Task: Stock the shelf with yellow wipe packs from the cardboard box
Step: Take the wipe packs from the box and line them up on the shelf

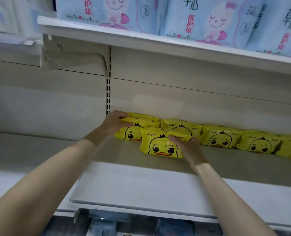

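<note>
Two grips: left hand (115, 120) pinching stacked yellow pack (141, 119); right hand (189, 147) clutching glossy duck-face pack (158, 145), left of its palm.

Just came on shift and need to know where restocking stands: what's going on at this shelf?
A person is stocking yellow duck-print wipe packs on a shelf. The left hand grips the stacked packs at the row's left end. The right hand holds the front pack, just ahead of the row of packs running off to the right. Blue packages sit on the shelf above. The cardboard box is not in view.
</note>
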`<act>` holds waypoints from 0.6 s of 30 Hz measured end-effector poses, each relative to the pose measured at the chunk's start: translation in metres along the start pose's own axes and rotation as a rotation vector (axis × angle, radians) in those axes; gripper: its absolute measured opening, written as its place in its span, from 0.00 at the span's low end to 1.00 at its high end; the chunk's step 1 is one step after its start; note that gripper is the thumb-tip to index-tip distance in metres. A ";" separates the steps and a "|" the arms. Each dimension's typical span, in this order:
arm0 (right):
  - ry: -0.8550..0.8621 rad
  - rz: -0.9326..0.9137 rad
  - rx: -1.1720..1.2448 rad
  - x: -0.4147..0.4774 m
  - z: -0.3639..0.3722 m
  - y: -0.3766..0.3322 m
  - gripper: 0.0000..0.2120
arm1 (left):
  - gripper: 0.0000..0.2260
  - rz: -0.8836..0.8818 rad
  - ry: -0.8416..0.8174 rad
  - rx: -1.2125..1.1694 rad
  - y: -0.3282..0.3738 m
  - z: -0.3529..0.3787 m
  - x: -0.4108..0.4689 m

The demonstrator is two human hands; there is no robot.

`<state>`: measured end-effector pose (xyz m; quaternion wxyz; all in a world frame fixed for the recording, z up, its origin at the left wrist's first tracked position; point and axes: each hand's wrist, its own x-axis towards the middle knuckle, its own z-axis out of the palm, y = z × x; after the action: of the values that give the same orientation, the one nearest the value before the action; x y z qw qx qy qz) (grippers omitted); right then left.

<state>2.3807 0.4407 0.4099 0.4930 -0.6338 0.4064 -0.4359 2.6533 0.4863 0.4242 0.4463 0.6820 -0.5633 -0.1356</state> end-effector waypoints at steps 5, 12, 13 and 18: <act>0.000 -0.008 0.023 0.001 0.002 0.002 0.04 | 0.10 -0.008 0.119 0.006 -0.004 0.008 0.005; 0.002 -0.034 -0.014 -0.001 0.007 -0.001 0.03 | 0.19 -0.036 0.239 0.024 -0.006 0.007 -0.003; 0.001 -0.040 -0.018 -0.001 0.009 -0.001 0.03 | 0.19 -0.021 0.263 0.024 -0.007 0.004 -0.006; -0.024 -0.038 -0.002 -0.003 0.027 -0.011 0.05 | 0.17 0.010 0.285 -0.101 -0.007 -0.013 -0.036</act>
<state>2.4065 0.4527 0.4162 0.4889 -0.6472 0.3888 -0.4370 2.6546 0.5239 0.4146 0.5563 0.6682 -0.4899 -0.0635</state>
